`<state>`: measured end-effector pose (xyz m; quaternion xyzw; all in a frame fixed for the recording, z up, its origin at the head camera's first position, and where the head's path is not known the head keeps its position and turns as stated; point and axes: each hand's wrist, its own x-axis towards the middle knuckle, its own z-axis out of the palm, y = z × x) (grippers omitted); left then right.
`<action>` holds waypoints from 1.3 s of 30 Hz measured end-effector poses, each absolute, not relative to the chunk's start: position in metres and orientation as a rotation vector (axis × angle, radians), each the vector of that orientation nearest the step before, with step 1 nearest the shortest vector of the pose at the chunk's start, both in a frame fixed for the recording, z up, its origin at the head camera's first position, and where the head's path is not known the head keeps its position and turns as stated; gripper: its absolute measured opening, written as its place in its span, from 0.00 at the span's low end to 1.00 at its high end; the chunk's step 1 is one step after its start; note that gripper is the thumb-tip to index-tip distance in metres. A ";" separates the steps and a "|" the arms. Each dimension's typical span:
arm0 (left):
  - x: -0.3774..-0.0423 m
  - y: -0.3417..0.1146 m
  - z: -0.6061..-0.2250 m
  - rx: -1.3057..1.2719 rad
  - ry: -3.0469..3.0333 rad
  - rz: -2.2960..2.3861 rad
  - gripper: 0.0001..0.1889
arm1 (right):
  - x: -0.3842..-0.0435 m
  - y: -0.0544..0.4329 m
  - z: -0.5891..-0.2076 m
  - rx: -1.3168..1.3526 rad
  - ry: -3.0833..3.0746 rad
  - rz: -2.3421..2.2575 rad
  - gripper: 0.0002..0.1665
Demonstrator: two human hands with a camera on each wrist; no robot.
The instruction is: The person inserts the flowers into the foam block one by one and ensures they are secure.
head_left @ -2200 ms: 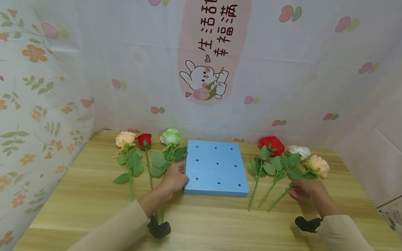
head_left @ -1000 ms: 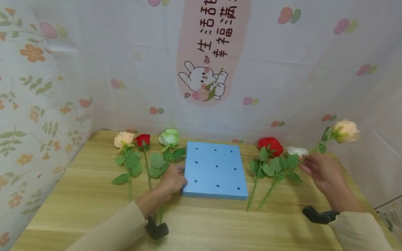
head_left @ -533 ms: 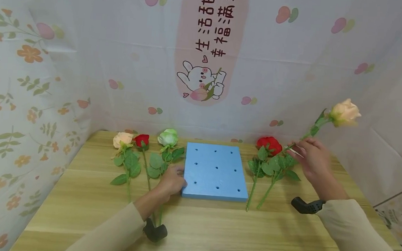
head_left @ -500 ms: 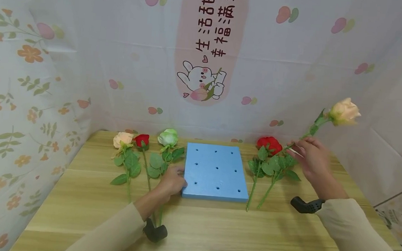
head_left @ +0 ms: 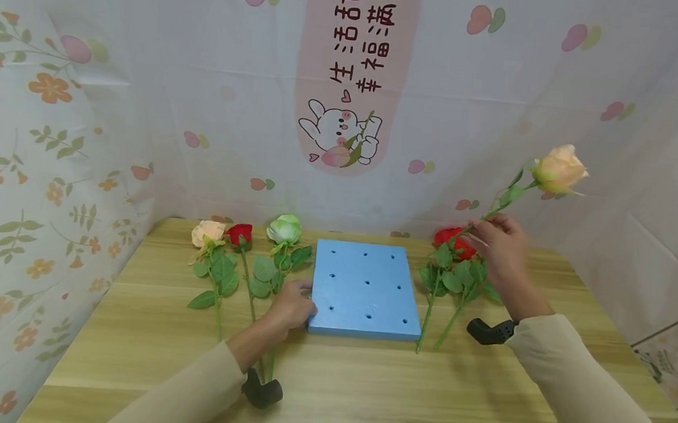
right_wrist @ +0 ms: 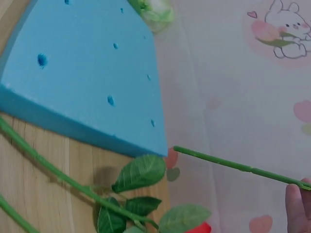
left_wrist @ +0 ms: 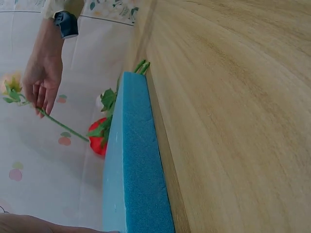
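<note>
While holding the peach rose [head_left: 559,169] by its stem, pinched between thumb and fingers of the right hand [head_left: 499,247] and raised above the right-hand blooms, also touches the left edge of the blue foam board [head_left: 353,299] with the left hand [head_left: 288,310]; cannot tell whether gripping it or merely leaning there. From the head, overlaps the large red rose [head_left: 462,252] with the held stem's lower end; from the right wrist, shows that tip plainly against the patterned backdrop cloth [right_wrist: 218,116]. From the left wrist, shows the board's near side broadly, seen from the head as a thin strip only. Counts nine holes [head_left: 367,282] from the head. Finds the widest room for moving on the wooden tabletop [head_left: 361,386] in front of the board, between both beige sleeves [head_left: 591,384]. Narrows to a sliver between far edge and backdrop cloth. Crowds close at the right edge, with the large red rose's stem just beside the near corner, and at the left, with the green-white rose [head_left: 285,229] nearest, then the small red rose [head_left: 240,233] and second peach rose [head_left: 208,233] farther out.
</note>
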<state>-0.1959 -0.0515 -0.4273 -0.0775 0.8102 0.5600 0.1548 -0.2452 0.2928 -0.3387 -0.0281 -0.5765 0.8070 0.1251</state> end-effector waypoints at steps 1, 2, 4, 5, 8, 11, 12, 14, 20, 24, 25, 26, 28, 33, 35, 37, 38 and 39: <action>-0.196 -0.051 -0.427 -0.220 2.326 1.600 0.32 | -0.247 0.289 -0.339 -0.088 -1.687 2.338 0.08; -0.195 -0.051 -0.427 -0.218 2.330 1.596 0.32 | -0.249 0.286 -0.339 -0.098 -1.699 2.323 0.08; -0.194 -0.051 -0.427 -0.218 2.338 1.587 0.32 | -0.253 0.280 -0.340 -0.124 -1.740 2.283 0.08; -0.194 -0.051 -0.426 -0.217 2.343 1.581 0.32 | -0.255 0.277 -0.342 -0.132 -1.754 2.273 0.09; -0.193 -0.050 -0.425 -0.222 2.354 1.566 0.32 | -0.260 0.269 -0.346 -0.142 -1.833 2.196 0.09; -0.193 -0.049 -0.425 -0.227 2.363 1.547 0.32 | -0.262 0.259 -0.346 -0.134 -1.878 2.156 0.10; -0.193 -0.049 -0.425 -0.227 2.366 1.540 0.33 | -0.263 0.256 -0.346 -0.127 -1.887 2.150 0.09; -0.192 -0.049 -0.425 -0.222 2.376 1.527 0.32 | -0.266 0.250 -0.348 -0.117 -1.888 2.142 0.08; -0.192 -0.049 -0.425 -0.228 2.359 1.548 0.32 | -0.278 0.240 -0.359 -0.095 -1.927 2.079 0.06; -0.192 -0.050 -0.424 -0.232 2.342 1.560 0.31 | -0.281 0.236 -0.363 -0.101 -1.985 2.044 0.07; -0.192 -0.050 -0.424 -0.235 2.336 1.562 0.31 | -0.281 0.235 -0.363 -0.103 -1.988 2.045 0.07; -0.192 -0.050 -0.424 -0.235 2.333 1.565 0.31 | -0.281 0.234 -0.363 -0.101 -1.992 2.044 0.07; -0.192 -0.050 -0.424 -0.234 2.328 1.567 0.32 | -0.282 0.232 -0.364 -0.092 -2.003 2.041 0.07; -0.192 -0.050 -0.425 -0.237 2.325 1.575 0.31 | -0.284 0.228 -0.369 -0.080 -2.049 2.011 0.07; -0.193 -0.050 -0.425 -0.240 2.320 1.581 0.32 | -0.285 0.226 -0.371 -0.081 -2.070 1.994 0.08; -0.193 -0.050 -0.425 -0.232 2.317 1.587 0.32 | -0.286 0.225 -0.372 -0.083 -2.092 1.975 0.08; -0.193 -0.050 -0.425 -0.231 2.312 1.591 0.32 | -0.286 0.225 -0.373 -0.082 -2.103 1.960 0.09; -0.193 -0.050 -0.426 -0.228 2.308 1.595 0.32 | -0.287 0.225 -0.374 -0.084 -2.108 1.952 0.09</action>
